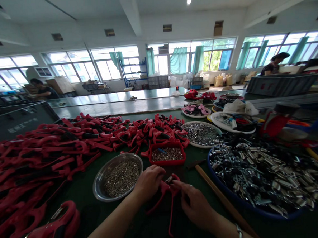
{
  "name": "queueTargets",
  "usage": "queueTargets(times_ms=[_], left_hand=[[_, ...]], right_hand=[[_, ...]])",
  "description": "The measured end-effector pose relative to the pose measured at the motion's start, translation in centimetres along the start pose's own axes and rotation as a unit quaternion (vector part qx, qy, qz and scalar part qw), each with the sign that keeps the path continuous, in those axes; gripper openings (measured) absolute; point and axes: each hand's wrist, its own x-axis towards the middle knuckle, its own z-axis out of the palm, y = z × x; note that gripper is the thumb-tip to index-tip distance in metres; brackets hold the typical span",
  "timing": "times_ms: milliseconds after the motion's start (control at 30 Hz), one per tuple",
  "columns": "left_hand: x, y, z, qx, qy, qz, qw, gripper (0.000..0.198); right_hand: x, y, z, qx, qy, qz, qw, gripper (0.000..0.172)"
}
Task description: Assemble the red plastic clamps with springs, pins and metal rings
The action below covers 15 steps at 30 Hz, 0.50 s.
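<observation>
My left hand (149,182) and my right hand (193,199) both grip a red forked plastic-handled tool (163,196) over the green table top. A small metal part (169,179) shows at its upper end, between my fingers. To the left of my left hand stands a steel dish (98,187) of small metal pieces. A wooden-handled hammer (219,190) lies just right of my right hand, next to a blue-rimmed tray (219,187) heaped with metal clips. A large pile of similar red handles (69,146) covers the table's left side.
A small red tray (167,162) of metal pieces and a white plate (189,143) of metal parts stand ahead. Further plates and bags crowd the right. Beyond lie long green tables and a grey crate (281,85). A person (275,64) stands far right, another (44,92) sits far left.
</observation>
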Motion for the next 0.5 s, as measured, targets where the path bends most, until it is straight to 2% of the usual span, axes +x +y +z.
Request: queueTargets(times_ms=[100, 233, 367, 500], left_hand=[[-0.2, -0.4, -0.4, 0.035, 0.002, -0.029, 0.999, 0.021], [-0.9, -0.5, -0.5, 0.055, -0.009, -0.062, 0.997, 0.027], [-1.2, -0.8, 0.0, 0.044, -0.037, -0.098, 0.994, 0.029], [-1.0, -1.4, 0.5, -0.002, -0.042, -0.102, 0.994, 0.027]], right_hand=[[0.2, 0.3, -0.4, 0.044, 0.046, 0.033, 0.997, 0.044], [0.8, 0.6, -1.2, -0.002, 0.069, 0.059, 0.996, 0.038], [1.3, 0.0, -1.5, -0.086, 0.016, 0.045, 0.995, 0.042], [1.5, -0.8, -1.8, -0.135, -0.051, 0.054, 0.988, 0.034]])
